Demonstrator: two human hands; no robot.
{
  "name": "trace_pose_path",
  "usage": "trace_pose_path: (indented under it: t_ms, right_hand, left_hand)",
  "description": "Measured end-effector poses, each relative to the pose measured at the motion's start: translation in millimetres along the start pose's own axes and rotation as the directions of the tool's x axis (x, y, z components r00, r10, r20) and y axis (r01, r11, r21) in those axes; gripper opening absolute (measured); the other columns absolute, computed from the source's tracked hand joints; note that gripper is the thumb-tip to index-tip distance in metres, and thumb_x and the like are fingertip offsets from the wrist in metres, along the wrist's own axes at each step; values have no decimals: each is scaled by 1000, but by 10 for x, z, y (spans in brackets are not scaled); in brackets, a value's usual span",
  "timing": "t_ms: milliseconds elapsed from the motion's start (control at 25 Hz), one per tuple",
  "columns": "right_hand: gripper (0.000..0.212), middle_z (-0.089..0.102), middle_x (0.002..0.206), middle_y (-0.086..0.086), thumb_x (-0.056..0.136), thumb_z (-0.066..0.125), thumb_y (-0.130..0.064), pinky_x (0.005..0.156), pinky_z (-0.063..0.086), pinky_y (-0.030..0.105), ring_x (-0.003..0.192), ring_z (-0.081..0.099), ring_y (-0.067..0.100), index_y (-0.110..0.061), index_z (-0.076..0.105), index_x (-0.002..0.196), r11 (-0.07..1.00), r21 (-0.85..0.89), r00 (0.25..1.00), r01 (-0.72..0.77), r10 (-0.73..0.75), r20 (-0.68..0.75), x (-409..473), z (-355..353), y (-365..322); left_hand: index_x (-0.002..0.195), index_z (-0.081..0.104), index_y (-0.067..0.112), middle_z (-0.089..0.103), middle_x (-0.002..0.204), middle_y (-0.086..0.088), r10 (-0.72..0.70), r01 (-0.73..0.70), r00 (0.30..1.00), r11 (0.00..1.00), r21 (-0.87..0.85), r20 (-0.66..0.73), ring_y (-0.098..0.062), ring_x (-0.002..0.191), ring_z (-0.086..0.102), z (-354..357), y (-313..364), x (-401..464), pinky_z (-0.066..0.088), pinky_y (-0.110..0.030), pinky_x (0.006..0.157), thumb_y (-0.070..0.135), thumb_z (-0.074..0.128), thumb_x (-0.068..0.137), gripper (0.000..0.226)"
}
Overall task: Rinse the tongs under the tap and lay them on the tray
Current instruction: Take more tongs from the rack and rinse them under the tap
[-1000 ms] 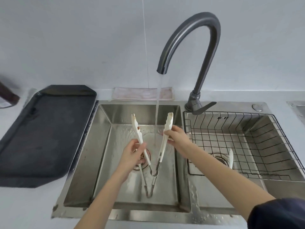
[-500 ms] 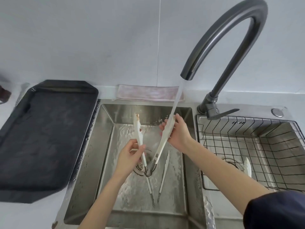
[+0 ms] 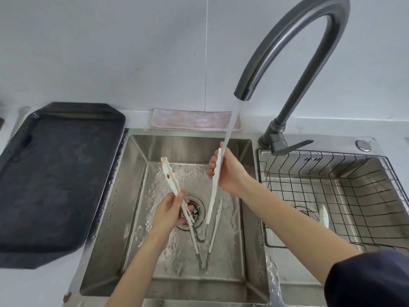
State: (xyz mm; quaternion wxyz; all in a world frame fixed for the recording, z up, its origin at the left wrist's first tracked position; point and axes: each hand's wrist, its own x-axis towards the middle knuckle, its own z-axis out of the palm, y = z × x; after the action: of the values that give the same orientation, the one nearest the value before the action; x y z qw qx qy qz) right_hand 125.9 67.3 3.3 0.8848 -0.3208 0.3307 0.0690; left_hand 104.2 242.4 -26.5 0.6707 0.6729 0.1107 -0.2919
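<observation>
White tongs with a metal hinge are held spread open over the left sink basin. My left hand grips the left arm, which carries a brown stain near its tip. My right hand grips the right arm's upper end, where water from the dark grey tap runs down onto it. A second pair of white tongs lies on the basin floor beside the drain. The black tray lies on the counter left of the sink.
A wire basket sits in the right basin with a white utensil inside. A pink cloth lies folded behind the sink against the wall. The tap lever points right.
The view has moved closer to the sink. My right hand has lifted the right arm of the tongs so that its tip meets the water stream; the tongs are spread wider.
</observation>
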Motion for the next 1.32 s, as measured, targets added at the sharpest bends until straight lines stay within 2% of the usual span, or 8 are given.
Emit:
trace_pose_path:
  t_ms: [280,520,640,760,840,920,1200,1320]
  right_hand:
    - [26,47,56,-5,95,40,-16,59,35,22,49,44,8,-15,57,76,998,26,994,59,-61,95,-132,-109,12]
    - [40,39,45,-6,92,48,-42,54,32,22,39,36,8,-18,45,60,996,-62,998,60,-61,-14,-148,-62,-49]
    - [32,38,59,-3,96,41,-41,55,33,21,49,35,10,-16,52,79,995,-66,990,70,-77,-122,-149,-36,-68]
    - [28,57,89,5,97,38,-37,70,43,24,77,55,13,-17,54,108,971,-217,978,99,-134,-157,-218,-44,-47]
    - [33,59,105,16,96,45,-27,79,45,27,94,57,17,-17,50,127,907,-391,972,160,-214,-99,-285,-61,-34]
    - [49,62,96,9,91,53,-20,78,49,28,92,59,18,-22,40,139,814,-519,952,260,-306,-3,-366,-70,-56]
    - [62,61,94,9,90,57,-25,69,46,21,84,59,18,-22,30,145,558,-759,868,335,-496,18,-706,-17,-272]
    - [63,64,106,9,90,56,-30,82,48,27,97,64,22,-21,29,146,501,-806,840,316,-543,-9,-724,-90,-366]
  left_hand:
    - [109,56,18,63,95,-2,-23,24,999,1000,-17,26,-17,84,66,41,-10,-64,57,-22,54,28,46,93,21]
    - [95,59,24,64,94,-3,13,-13,999,1000,4,41,-22,91,67,62,10,-90,59,-32,70,28,49,92,11]
    - [93,59,17,63,89,-2,32,-32,999,999,5,34,-20,87,67,77,27,-88,59,-35,72,27,52,91,13]
    - [97,58,16,64,88,-2,80,-80,996,997,4,50,-18,86,68,110,64,-92,60,-29,68,24,52,91,12]
    - [104,58,17,67,91,-1,89,-90,994,996,9,59,-17,88,69,153,101,-71,60,-31,71,25,51,92,16]
    - [101,59,21,69,97,-2,51,-51,996,999,-3,68,-17,91,69,203,139,-26,58,-36,75,27,49,93,15]
    - [119,50,16,69,100,-6,-93,113,961,991,-66,261,-10,72,73,560,205,69,58,-25,57,20,42,96,24]
    - [118,51,11,69,97,-4,-122,142,948,988,-51,293,-8,67,73,701,220,61,57,-23,54,20,43,96,25]
